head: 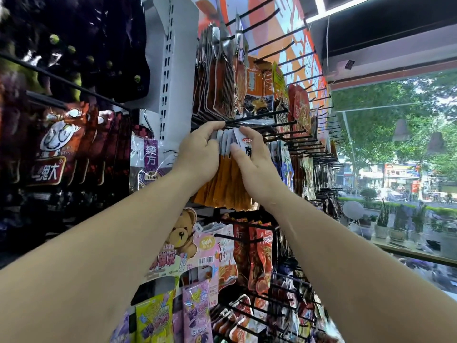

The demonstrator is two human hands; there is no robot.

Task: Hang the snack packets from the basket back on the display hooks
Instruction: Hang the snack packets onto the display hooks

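Shop wall (pixel 176 45), left hand (pixel 201 151), right hand (pixel 256 158) gripping one packet bunch (pixel 226 180)

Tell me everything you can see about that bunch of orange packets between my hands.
The orange packets are a tight bunch of flat, glossy pouches, silver-white tops, orange bodies, upright. The left hand grips the tops; the right hand pinches the front packet. They sit just under a black hook; whether threaded on it, I cannot tell.
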